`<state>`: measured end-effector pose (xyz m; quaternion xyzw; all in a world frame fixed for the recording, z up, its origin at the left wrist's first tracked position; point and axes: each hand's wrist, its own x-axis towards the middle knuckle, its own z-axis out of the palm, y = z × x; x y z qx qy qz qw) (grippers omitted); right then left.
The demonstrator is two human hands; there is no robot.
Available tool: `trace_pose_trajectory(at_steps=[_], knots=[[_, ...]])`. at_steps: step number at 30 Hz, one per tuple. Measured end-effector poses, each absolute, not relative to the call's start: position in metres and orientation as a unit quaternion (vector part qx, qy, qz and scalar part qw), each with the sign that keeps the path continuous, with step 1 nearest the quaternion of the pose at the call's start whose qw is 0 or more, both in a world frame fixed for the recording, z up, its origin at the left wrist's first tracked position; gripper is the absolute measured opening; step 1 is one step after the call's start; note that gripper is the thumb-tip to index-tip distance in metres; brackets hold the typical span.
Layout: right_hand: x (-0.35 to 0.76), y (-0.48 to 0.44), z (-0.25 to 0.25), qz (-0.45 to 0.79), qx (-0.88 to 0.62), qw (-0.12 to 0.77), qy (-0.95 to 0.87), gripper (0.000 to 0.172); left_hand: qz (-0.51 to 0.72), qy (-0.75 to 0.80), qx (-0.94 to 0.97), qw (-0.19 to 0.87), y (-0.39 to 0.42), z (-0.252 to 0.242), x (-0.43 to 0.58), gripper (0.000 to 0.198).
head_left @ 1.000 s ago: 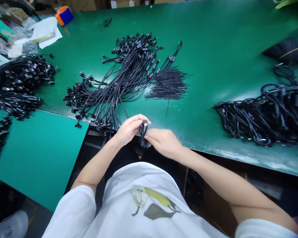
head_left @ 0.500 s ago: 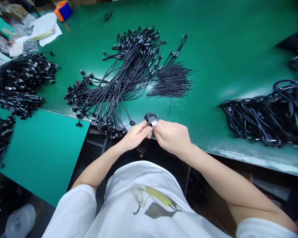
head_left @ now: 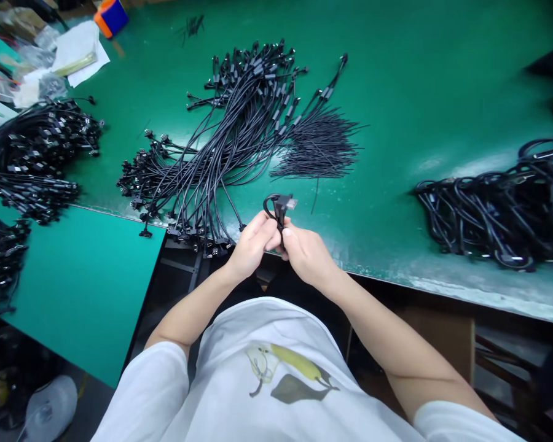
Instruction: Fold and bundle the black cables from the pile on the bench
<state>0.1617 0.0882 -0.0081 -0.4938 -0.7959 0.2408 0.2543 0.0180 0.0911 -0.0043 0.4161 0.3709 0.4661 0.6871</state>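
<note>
A folded black cable (head_left: pixel 280 207) with a metal-tipped plug stands up between my two hands, just above the table's front edge. My left hand (head_left: pixel 254 240) pinches it from the left, fingers closed. From the other side my right hand (head_left: pixel 308 253) grips the same cable, its thumb near the bundle's middle. The lower end is mostly hidden by my fingers. Ahead of my hands lies a fan of thin black ties (head_left: pixel 320 146). To its left spreads a loose heap of straight black cables (head_left: pixel 230 138) with connectors at both ends.
Folded black cable bundles (head_left: pixel 493 221) lie in a row at the right. More cables (head_left: pixel 41 153) are piled at the left. An orange and blue roll (head_left: pixel 111 17) and white papers (head_left: pixel 80 52) sit at the far left of the green table (head_left: pixel 419 73).
My right hand has lowered and turned, so more of the cable and its plug shows above my fingers. Both hands keep hold of it. The view has shifted slightly.
</note>
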Motion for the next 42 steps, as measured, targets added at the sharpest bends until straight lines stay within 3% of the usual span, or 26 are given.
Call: trace_pose_trajectory(at_steps=[3, 7, 13, 19, 23, 27, 31, 34, 38, 42], knots=[[0.171, 0.088, -0.011, 0.249, -0.506, 0.263, -0.783, 0.054, 0.416, 0.386, 0.503, 0.652, 0.097, 0.001, 0.001, 0.049], [0.184, 0.089, -0.017, 0.122, -0.535, 0.231, -0.803, 0.048, 0.398, 0.435, 0.655, 0.472, 0.108, 0.009, -0.024, 0.064], [0.192, 0.088, -0.027, 0.044, -0.549, 0.204, -0.809, 0.044, 0.361, 0.489, 0.714, 0.347, 0.112, 0.009, -0.024, 0.025], [0.197, 0.088, -0.031, -0.045, -0.502, 0.177, -0.845, 0.046, 0.413, 0.520, 0.635, 0.395, 0.108, 0.007, -0.006, 0.026], [0.204, 0.093, -0.036, -0.017, -0.522, 0.188, -0.832, 0.043, 0.399, 0.491, 0.661, 0.403, 0.107, 0.009, -0.001, 0.027], [0.211, 0.093, -0.037, 0.045, -0.520, 0.222, -0.823, 0.049, 0.344, 0.454, 0.745, 0.346, 0.117, 0.007, -0.003, 0.039], [0.215, 0.087, -0.030, 0.017, -0.530, 0.244, -0.812, 0.048, 0.334, 0.421, 0.801, 0.265, 0.128, 0.007, -0.005, 0.030], [0.218, 0.082, -0.023, -0.039, -0.543, 0.233, -0.806, 0.043, 0.319, 0.406, 0.796, 0.316, 0.129, 0.011, -0.002, 0.033], [0.224, 0.081, -0.017, -0.085, -0.560, 0.206, -0.798, 0.042, 0.258, 0.393, 0.765, 0.440, 0.125, 0.013, 0.005, 0.058], [0.231, 0.079, -0.018, -0.075, -0.578, 0.194, -0.789, 0.041, 0.278, 0.399, 0.728, 0.484, 0.124, 0.007, 0.012, 0.052]])
